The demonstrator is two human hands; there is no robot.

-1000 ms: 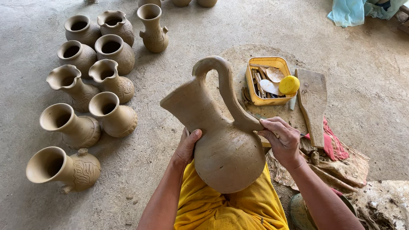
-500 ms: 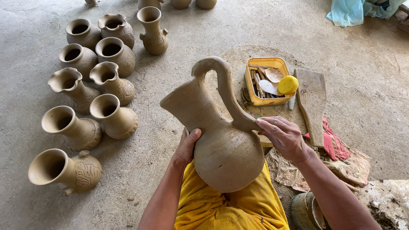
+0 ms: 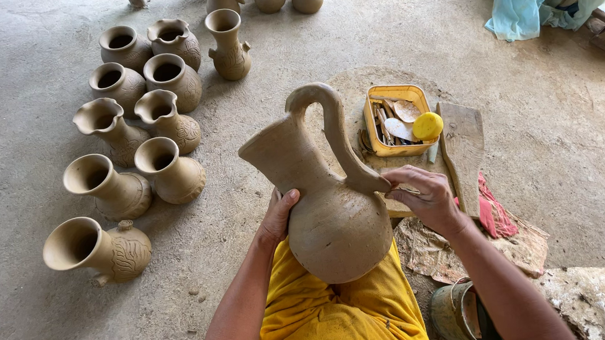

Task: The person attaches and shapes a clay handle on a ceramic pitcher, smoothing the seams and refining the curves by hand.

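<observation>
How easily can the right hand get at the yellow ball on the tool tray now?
Probably yes: the right hand rests at the jug's handle base, and the yellow ball sits uncovered on the tray just beyond, nothing between.

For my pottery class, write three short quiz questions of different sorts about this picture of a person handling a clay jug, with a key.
1. True or false: the left hand rests against the side of the clay jug.
2. Multiple choice: where does the right hand touch the jug? A) at the spout B) at the lower end of the handle C) under the base
3. Fill in: the yellow ball sits on the edge of the yellow ______ that holds tools.

Key: 1 true; 2 B; 3 tray
</observation>
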